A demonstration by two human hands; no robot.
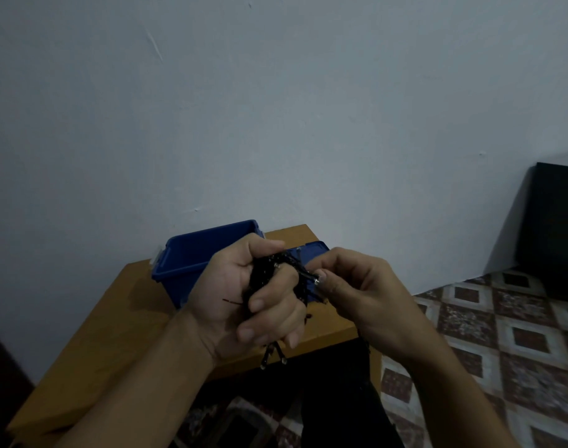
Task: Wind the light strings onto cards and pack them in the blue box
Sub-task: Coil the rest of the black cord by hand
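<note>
The light string (pixel 263 272) is a dark tangle of thin wire with small clear bulbs, bunched up in the air in front of the person, above the near edge of the bench (pixel 114 318). The left hand (pixel 240 305) has its fingers (pixel 269 302) curled tight round the bundle. The right hand (pixel 357 295) pinches one strand, or the bulb at its tip, between thumb and forefinger just beside the bundle. A few bulb ends (pixel 273 358) hang loose below the left fist. Whether a card sits inside the bundle cannot be told.

The string looks light and limp, with no stiffness of its own. It will likely snag on itself, and the bulbs seem the fragile part. It is probably better to hold the wire between bulbs and draw it out gently, not yank it.

Behind the hands the blue box (pixel 192 257) stands open on the bench against the wall, and what looks like its lid (pixel 316 248) lies just to its right. The hands hide much of both. Nothing blocks the way to the box except the hands themselves. Patterned floor tiles (pixel 502 334) lie to the right, and a dark cabinet (pixel 557 227) stands well apart in the corner.
</note>
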